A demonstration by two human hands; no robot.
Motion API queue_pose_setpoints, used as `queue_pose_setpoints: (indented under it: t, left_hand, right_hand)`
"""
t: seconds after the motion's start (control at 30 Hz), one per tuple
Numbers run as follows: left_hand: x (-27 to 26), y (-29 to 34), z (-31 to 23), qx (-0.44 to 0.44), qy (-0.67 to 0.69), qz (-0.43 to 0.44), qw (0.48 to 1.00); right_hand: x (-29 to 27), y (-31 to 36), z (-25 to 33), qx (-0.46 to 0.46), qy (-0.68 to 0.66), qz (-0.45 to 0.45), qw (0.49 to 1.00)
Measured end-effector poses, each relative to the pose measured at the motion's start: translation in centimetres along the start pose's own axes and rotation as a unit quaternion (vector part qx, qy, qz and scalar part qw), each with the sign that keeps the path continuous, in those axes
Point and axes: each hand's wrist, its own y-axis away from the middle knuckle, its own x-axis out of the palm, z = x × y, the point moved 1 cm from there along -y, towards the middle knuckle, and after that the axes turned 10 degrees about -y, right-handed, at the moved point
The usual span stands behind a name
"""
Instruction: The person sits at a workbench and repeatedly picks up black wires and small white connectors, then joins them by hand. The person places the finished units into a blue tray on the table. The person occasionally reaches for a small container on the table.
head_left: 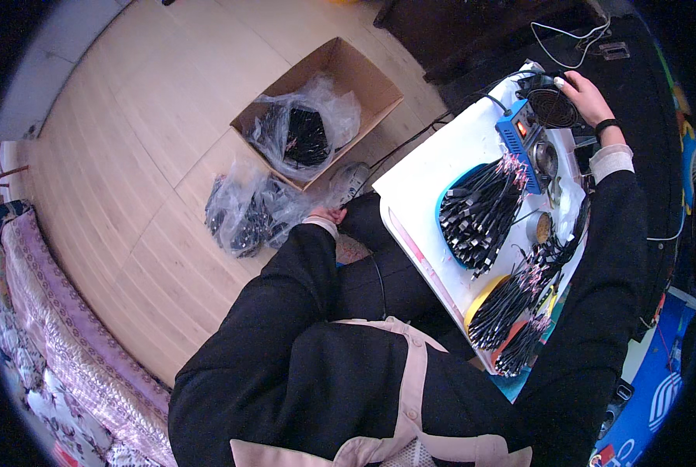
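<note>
My right hand [587, 100] reaches to the far end of the white table [422, 183], its fingers closed on the edge of a small black fan [549, 107]. Close to the fan stand a blue soldering station [517, 136] with a lit orange switch and a round metal dish [544, 158]. Low by my knee, my left hand [329, 215] has curled fingers beside a clear plastic bag [247, 214] of black cables on the floor. What those fingers hold, if anything, is hidden.
Black USB cables [479, 218] with bare pink wire ends fill a blue tray; more bundles [500, 315] lie in yellow and orange ones. A small round tin [539, 227] sits between. An open cardboard box [363, 86] holds bagged cables. A patterned bedspread [91, 327] lies left.
</note>
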Motion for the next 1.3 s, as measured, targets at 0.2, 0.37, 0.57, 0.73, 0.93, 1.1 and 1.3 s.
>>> queue_pose_setpoints:
  t: [0.2,0.37,0.57,0.73,0.93,1.1,1.3]
  left_hand:
    - [-5.2,-0.8,0.9,-0.021,0.015,0.031,0.999]
    - [-7.1,1.2,1.9,-0.037,-0.068,0.074,0.994]
    - [-5.2,2.3,0.5,-0.011,-0.091,0.029,0.995]
    - [-4.1,2.5,-1.6,0.015,-0.118,0.007,0.993]
    - [-1.4,1.9,-4.4,0.056,-0.159,-0.018,0.985]
    - [-0.4,4.0,-8.0,0.109,-0.210,-0.049,0.970]
    - [0.9,7.8,-9.3,0.146,-0.122,0.082,0.978]
  right_hand:
    - [-0.1,-0.1,0.0,-0.011,0.037,0.007,0.999]
    - [0.1,-0.1,-0.4,-0.034,0.036,-0.018,0.999]
    - [0.0,-0.4,-1.1,-0.032,0.022,-0.005,0.999]
    - [0.3,-0.2,-1.1,-0.027,0.028,-0.026,0.999]
    - [0.1,0.3,-0.2,-0.025,0.034,-0.003,0.999]
    - [0.1,0.4,-0.1,-0.030,0.041,-0.016,0.999]
    - [0.1,0.2,-0.4,-0.012,0.049,0.003,0.999]
